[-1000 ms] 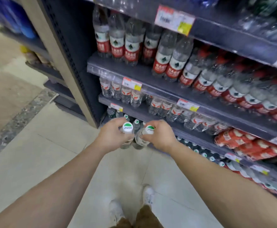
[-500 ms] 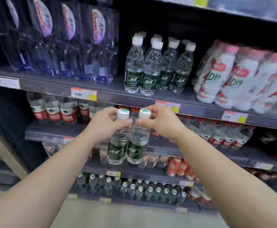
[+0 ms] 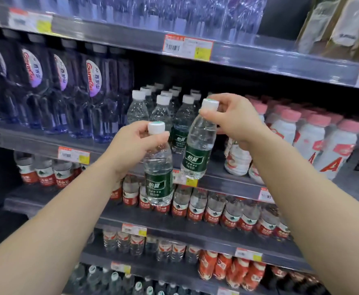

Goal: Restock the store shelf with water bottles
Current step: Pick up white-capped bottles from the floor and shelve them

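Right grip (image 3: 234, 120) raised, bottle (image 3: 197, 145) now tilted

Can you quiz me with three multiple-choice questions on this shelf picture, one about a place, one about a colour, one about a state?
1. Where do the matching green-label bottles on the shelf stand?
A. Between the tall dark bottles and the pink-capped bottles
B. On the bottom shelf
C. Above the top price tag

2. What colour is the label on the bottle in the left hand?
A. Red
B. Dark green
C. Purple

3. How is the bottle in the right hand held?
A. Around its base
B. By its cap, tilted
C. Flat on a palm

Answers: 1 A, tall dark bottles at left, pink-capped bottles at right. 2 B, the label shows dark green. 3 B, the right hand pinches the white cap, as the left hand does.
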A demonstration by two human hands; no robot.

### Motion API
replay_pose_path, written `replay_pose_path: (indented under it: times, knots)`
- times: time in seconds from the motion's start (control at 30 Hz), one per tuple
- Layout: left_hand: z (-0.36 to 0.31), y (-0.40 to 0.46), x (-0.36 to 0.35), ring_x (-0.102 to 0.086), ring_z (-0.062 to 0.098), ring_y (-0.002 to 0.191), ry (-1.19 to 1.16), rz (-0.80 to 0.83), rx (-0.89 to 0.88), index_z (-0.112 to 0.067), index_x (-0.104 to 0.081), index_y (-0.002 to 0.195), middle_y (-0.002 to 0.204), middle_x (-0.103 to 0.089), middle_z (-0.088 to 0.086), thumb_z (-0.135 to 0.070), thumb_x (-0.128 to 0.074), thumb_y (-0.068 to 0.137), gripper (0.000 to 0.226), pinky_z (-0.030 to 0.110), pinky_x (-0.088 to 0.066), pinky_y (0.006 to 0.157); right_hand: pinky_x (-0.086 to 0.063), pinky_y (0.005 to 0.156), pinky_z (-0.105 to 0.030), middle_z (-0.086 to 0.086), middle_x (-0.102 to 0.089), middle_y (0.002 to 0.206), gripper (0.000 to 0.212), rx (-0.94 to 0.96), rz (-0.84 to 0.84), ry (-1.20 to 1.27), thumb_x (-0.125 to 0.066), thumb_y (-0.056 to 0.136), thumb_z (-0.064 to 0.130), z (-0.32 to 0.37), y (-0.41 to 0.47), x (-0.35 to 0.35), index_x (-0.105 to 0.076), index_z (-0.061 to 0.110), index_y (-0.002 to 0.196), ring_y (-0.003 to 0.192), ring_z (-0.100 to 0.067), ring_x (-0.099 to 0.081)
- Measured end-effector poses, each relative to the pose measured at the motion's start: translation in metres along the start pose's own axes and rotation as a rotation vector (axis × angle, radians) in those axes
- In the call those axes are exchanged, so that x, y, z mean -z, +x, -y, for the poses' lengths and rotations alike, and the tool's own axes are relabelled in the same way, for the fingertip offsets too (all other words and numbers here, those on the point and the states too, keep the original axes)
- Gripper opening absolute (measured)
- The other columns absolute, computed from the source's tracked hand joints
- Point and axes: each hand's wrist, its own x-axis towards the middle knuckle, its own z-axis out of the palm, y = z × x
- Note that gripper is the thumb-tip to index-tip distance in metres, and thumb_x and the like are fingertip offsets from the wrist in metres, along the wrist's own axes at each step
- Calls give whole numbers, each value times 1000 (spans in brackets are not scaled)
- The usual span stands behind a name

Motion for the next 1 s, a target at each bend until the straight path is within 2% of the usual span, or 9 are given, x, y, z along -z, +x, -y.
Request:
replay_pose_path:
  times: [0.1,0.23,0.33,0.47,0.6,0.73,0.8,0.93,1.0]
  knots:
    - [6,2,6,-68,8,84,-16,-22,17,-29,-71,94,89,-76,-11,-28,-74,83,12,28,-51,79,-53,79,-28,1,-66,104,49,28,-56,-34,-75,83,28,-4,18,-10,-58,16,127,92,-13,-64]
    - [10,5,17,-68,-2,76,-24,-11,32,-26,-70,97,89,-76,-13,-24,-73,84,14,20,-47,73,-53,87,-32,-1,-66,114,52,19,-96,-76,-71,85,34,-17,36,-32,-55,19,132,97,-14,-63]
    - [14,10,26,-68,-3,75,-1,-5,38,-26,-71,94,87,-76,-13,-24,-74,83,12,22,-47,75,-53,84,-29,-1,-63,121,52,3,-119,-87,-66,89,37,-17,44,-40,-51,20,136,98,-14,-62]
    - [22,14,33,-70,5,87,11,12,66,-27,-72,96,93,-76,-11,-27,-76,81,16,28,-51,84,-53,87,-33,-2,-62,125,53,-6,-120,-101,-65,90,38,-19,48,-49,-49,22,138,102,-16,-62]
    - [26,17,35,-70,3,82,23,16,87,-25,-71,96,92,-76,-9,-27,-75,82,15,22,-49,76,-50,74,-21,4,-61,119,52,-4,-79,-106,-63,92,34,-20,45,-56,-47,23,140,91,-7,-60]
    - [28,19,35,-69,-1,77,33,43,87,-24,-71,97,90,-76,-10,-27,-74,83,15,21,-47,73,-46,75,-20,1,-58,124,52,18,-78,-147,-62,92,36,-22,42,-55,-45,25,141,101,-11,-56]
    - [27,20,33,-69,1,78,17,57,86,-22,-71,99,91,-77,-6,-25,-74,83,16,21,-48,73,-48,85,-27,0,-55,131,55,24,-83,-171,-61,92,39,-24,40,-56,-42,27,142,112,-14,-55]
    - [22,22,30,-66,-3,71,11,56,70,-18,-70,103,93,-75,-1,-21,-73,84,19,7,-46,59,-46,100,-39,3,-42,146,85,-5,-117,-127,-73,79,47,-33,27,-59,-25,35,148,126,-17,-48]
    - [20,22,30,-65,-6,67,12,52,68,-16,-70,104,93,-75,-1,-21,-73,84,21,5,-43,54,-45,101,-41,3,-35,149,103,-46,-134,-149,-80,70,48,-48,10,-65,-15,40,149,129,-16,-45]
